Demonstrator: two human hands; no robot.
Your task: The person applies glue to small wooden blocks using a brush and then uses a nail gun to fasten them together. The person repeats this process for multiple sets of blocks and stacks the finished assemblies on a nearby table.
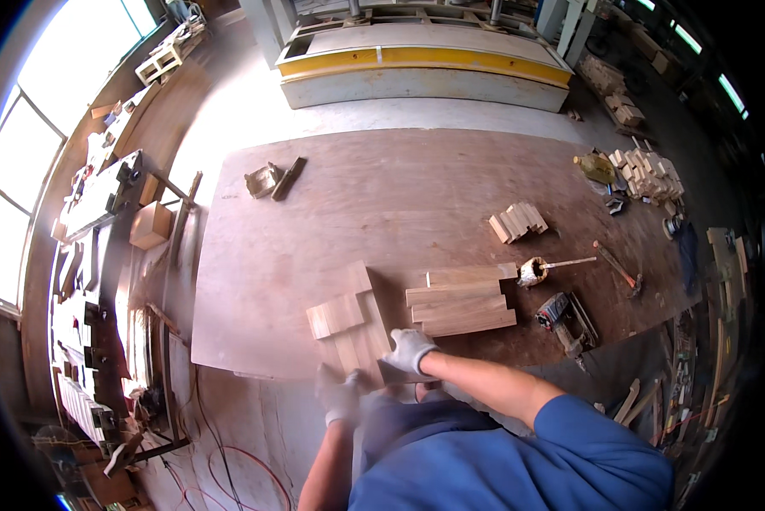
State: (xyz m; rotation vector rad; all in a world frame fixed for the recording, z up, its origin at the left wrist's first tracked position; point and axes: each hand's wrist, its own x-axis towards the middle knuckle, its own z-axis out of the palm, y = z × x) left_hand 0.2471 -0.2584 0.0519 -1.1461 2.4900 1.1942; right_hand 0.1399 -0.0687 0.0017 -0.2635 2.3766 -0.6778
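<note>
Several light wooden boards (359, 342) lie staggered together at the near edge of the large work table, a shorter piece across their left side. My right hand (411, 351), in a whitish glove, is closed with its fingers curled at their near right edge. At their near end is my left hand (338, 394), also gloved; motion smears its fingers, so its grip is unclear. Just right of these boards, a second group of brown boards (461, 302) lies flat with uneven ends.
Toward the right of the table (263, 247) are a pot with a stick (532, 272), a hammer (618, 266), a nail gun (560, 322), small wood blocks (519, 222) and a block pile (648, 176). Scraps (265, 180) lie far left. A yellow-barred press (425, 77) stands beyond.
</note>
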